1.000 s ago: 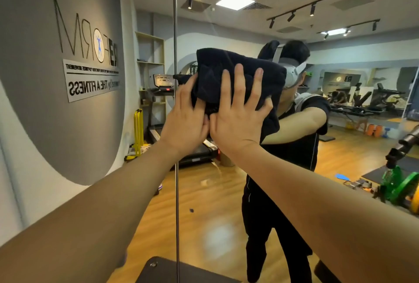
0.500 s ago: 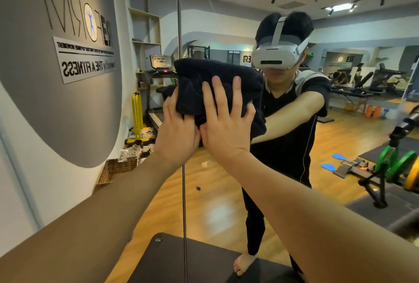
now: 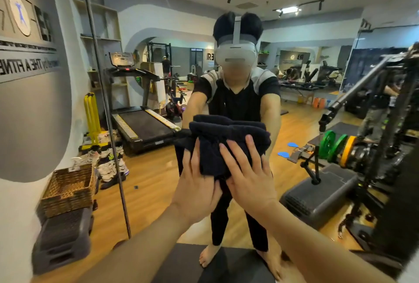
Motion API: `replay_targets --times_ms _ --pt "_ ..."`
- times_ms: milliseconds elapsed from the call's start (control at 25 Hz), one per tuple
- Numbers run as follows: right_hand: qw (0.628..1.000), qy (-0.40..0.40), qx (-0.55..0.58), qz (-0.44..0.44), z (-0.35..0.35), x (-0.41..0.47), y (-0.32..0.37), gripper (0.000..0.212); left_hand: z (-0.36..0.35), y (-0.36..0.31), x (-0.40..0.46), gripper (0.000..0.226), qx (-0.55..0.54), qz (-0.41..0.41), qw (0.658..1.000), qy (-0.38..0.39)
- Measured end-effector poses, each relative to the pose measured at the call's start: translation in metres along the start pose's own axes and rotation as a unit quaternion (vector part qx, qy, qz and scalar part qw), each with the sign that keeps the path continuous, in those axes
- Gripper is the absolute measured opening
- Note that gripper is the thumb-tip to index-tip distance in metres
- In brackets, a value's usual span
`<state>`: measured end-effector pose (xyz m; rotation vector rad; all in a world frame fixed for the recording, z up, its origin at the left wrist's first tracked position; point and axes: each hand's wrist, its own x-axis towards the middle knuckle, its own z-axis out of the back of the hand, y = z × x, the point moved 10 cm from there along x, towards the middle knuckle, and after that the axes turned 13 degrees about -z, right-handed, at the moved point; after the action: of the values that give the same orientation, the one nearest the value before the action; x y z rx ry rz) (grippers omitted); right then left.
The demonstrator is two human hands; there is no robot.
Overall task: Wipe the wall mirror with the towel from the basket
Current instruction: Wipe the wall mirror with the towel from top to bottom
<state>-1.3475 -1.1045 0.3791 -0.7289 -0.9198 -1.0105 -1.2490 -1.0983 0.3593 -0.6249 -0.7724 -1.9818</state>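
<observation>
A dark navy towel (image 3: 226, 140) is bunched flat against the wall mirror (image 3: 154, 180), at about waist height of my reflection. My left hand (image 3: 196, 188) presses on its lower left part with fingers spread. My right hand (image 3: 247, 176) presses on its lower right part, fingers also spread. Both palms lie flat on the cloth, side by side and touching. A woven wicker basket (image 3: 68, 189) shows in the mirror at the lower left, standing on a dark step block (image 3: 63, 237).
A vertical seam (image 3: 106, 110) between mirror panels runs left of the towel. The reflection shows a treadmill (image 3: 140, 124), shoes on the floor, a weight machine with coloured plates (image 3: 337, 146) at right, and a dark mat (image 3: 181, 264) under my feet.
Both hands have slid the towel down the mirror, from head height to waist height of the reflection. The view has tilted downward, bringing the basket and my feet into sight.
</observation>
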Motion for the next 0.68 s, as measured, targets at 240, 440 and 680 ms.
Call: replay_targets --times_ms 240,440,680 --pt "0.997 -0.039 0.002 -0.06 0.071 0.085 -0.097 0.066 0.081 -0.049 0.129 0.086 -0.083 0.009 0.982 -0.167" --pt "0.991 -0.052 0.046 -0.111 0.122 0.228 -0.063 0.071 0.179 0.042 0.205 0.078 -0.09 0.093 0.973 -0.192" --pt "0.998 -0.002 0.063 -0.007 0.087 0.205 0.029 0.077 0.163 0.096 0.113 0.076 -0.009 0.128 0.984 -0.125"
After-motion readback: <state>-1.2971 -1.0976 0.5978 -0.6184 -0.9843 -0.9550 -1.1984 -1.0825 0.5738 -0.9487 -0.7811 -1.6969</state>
